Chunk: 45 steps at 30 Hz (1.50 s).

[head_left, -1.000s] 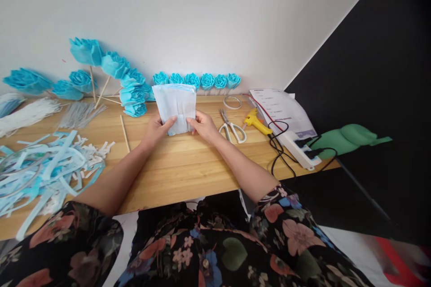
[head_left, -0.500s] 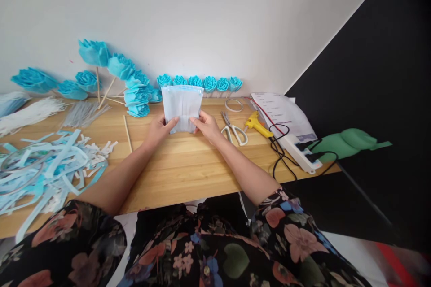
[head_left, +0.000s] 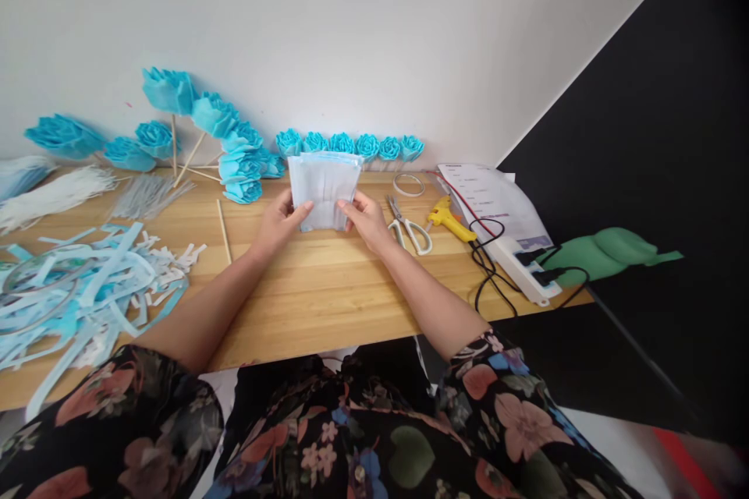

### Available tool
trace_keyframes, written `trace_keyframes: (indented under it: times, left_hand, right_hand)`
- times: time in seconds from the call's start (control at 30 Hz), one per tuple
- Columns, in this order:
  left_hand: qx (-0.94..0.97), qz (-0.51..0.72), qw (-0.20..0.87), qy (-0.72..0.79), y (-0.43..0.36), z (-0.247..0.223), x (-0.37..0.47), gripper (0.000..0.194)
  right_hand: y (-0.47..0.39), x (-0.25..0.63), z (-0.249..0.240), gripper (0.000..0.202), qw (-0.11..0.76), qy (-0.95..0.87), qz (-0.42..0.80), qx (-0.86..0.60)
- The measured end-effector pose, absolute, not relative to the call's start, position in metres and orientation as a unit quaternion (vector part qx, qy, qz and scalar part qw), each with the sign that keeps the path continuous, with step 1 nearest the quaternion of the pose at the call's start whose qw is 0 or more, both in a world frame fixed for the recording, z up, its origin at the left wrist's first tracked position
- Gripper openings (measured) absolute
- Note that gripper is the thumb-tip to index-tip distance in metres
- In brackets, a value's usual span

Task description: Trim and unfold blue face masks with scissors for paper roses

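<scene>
A stack of pale blue-white sheets (head_left: 324, 191) stands upright above the middle of the table, held between both hands. My left hand (head_left: 282, 224) grips its lower left side, thumb across the front. On the lower right side my right hand (head_left: 367, 220) holds it the same way. The fingers behind the stack are mostly hidden. Behind it, a row of small blue flowers (head_left: 367, 146) lines the wall. White-handled scissors (head_left: 409, 226) lie just right of my right hand, and a thin wooden stick (head_left: 224, 231) lies left of my left hand.
Larger blue flowers (head_left: 216, 115) on sticks lean at the back left. Blue and white scraps (head_left: 99, 281) cover the left front, near white strands (head_left: 58, 195). At right are a yellow glue gun (head_left: 449, 218), papers (head_left: 497, 199), a power strip (head_left: 523, 269) and a green object (head_left: 608, 253).
The stack and both hands have shifted slightly to the right, and the stack's upper edge looks a little more spread. The whole view has also moved slightly.
</scene>
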<state>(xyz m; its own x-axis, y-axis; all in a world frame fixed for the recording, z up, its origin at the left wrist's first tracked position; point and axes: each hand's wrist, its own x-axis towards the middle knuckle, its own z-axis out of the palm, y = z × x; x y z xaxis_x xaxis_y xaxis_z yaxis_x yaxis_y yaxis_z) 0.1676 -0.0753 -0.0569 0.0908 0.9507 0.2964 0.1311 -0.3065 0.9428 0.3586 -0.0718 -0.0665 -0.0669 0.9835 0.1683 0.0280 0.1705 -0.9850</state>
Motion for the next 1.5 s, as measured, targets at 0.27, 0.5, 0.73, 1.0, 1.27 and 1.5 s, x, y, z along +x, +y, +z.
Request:
trace_keyframes:
  times: [0.27,0.5,0.73,1.0,1.27,1.5]
  left_hand:
    - [0.612,0.489,0.425,0.454,-0.077,-0.06,0.168,0.063]
    - [0.574,0.469,0.446,0.501,-0.079,-0.063,0.168,0.071]
    - [0.554,0.502,0.437,0.5,-0.081,-0.059,0.169,0.065]
    - [0.575,0.501,0.424,0.489,-0.08,-0.06,0.166,0.059]
    - [0.57,0.489,0.429,0.502,-0.08,-0.062,0.166,0.062]
    - [0.569,0.489,0.43,0.503,-0.077,-0.062,0.166,0.072]
  right_hand:
    - [-0.072,0.357,-0.068,0.044,0.524,-0.574,0.471,-0.418]
    - [-0.074,0.357,-0.065,0.045,0.498,-0.587,0.481,-0.419]
    - [-0.075,0.359,-0.053,0.054,0.581,-0.561,0.445,-0.386]
    - [-0.075,0.357,-0.057,0.046,0.567,-0.57,0.459,-0.379]
    - [-0.078,0.356,-0.056,0.033,0.547,-0.574,0.46,-0.4]
    - [-0.077,0.356,-0.057,0.033,0.56,-0.566,0.445,-0.41]
